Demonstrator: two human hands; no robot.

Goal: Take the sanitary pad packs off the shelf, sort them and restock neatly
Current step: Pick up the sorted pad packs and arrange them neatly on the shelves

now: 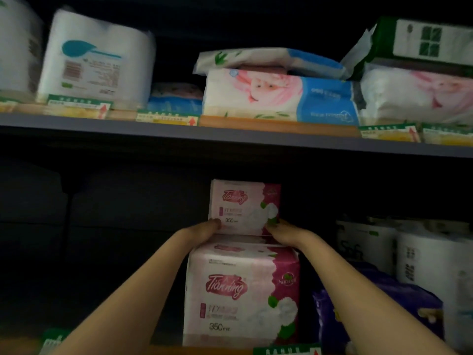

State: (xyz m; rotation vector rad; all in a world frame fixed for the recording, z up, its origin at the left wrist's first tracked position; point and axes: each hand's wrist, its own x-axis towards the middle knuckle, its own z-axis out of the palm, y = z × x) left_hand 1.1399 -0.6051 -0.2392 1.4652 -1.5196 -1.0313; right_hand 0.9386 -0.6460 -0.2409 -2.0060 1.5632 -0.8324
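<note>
A pink and white sanitary pad pack marked 350 mm stands upright on top of a row of like packs on the lower shelf. My left hand holds its lower left corner and my right hand holds its lower right corner, fingers curled round the edges. The front pack of the row faces me below the hands, with more packs behind it. A purple pack lies to the right of the row.
The grey upper shelf edge carries tissue packs and paper rolls. White paper rolls stand at the lower right. The lower shelf left of the pad row is dark. Price tags line the shelf fronts.
</note>
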